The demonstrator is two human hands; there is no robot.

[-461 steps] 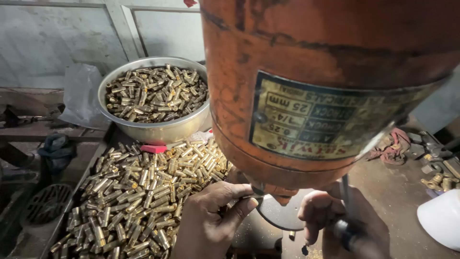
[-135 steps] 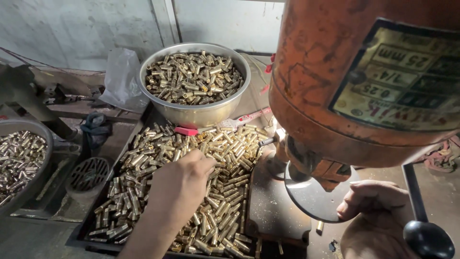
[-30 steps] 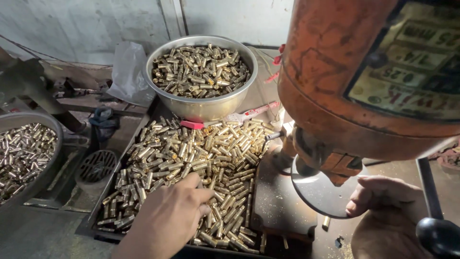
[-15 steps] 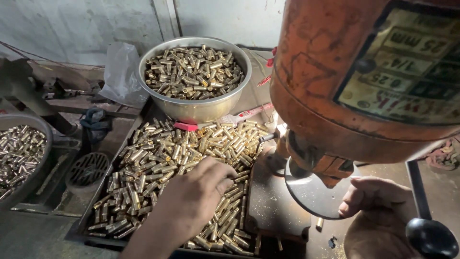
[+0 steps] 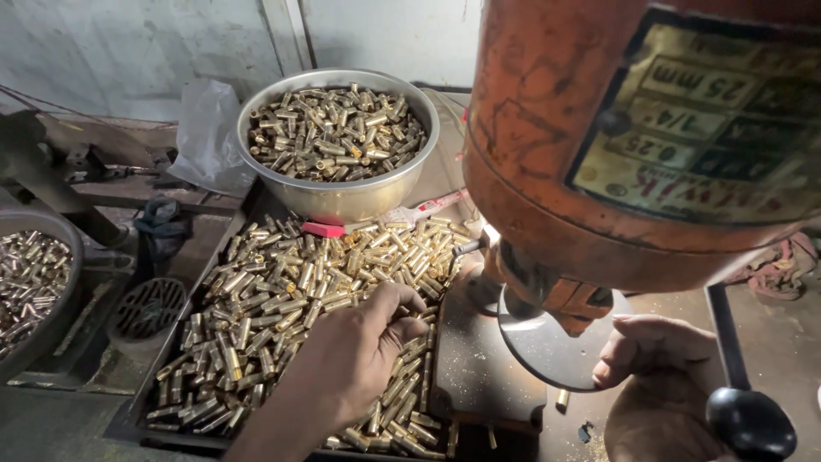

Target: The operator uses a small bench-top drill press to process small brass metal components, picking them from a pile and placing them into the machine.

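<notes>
Far left bowl: a dark round bowl point(image 5: 34, 291) sits at the left edge, partly cut off, filled with small brass tubes.
Round grille: a dark slotted disc point(image 5: 150, 308) lies between that bowl and the tray.
Plastic bag: a crumpled clear bag point(image 5: 205, 133) rests against the wall, just left of the steel bowl.
Steel bowl: a shiny metal bowl point(image 5: 342, 192) stands at the far end of the tray, heaped with brass pieces.
Red piece: a small red block point(image 5: 323, 229) lies at the foot of the steel bowl, on the brass heap.
Tray: a shallow dark tray point(image 5: 137, 411) on the bench holds the loose heap.
Brass pieces: short brass tubes point(image 5: 282, 291) lie jumbled across the tray, from the steel bowl down to the near edge.
Left hand: the left hand point(image 5: 359, 351) lies palm down on the heap near the tray's right side, fingers curled into the brass pieces; whether it grips any I cannot tell.
Drill table: a round metal plate point(image 5: 543, 346) sits under the machine, just right of the tray.
Machine head: a large orange drill head point(image 5: 599, 145) with a worn plate fills the upper right.
Right hand: the right hand point(image 5: 658, 368) rests beside the round plate, fingers loosely bent, holding nothing visible.
Lever knob: a black ball knob point(image 5: 751, 423) on a dark rod stands just right of the right hand.
</notes>
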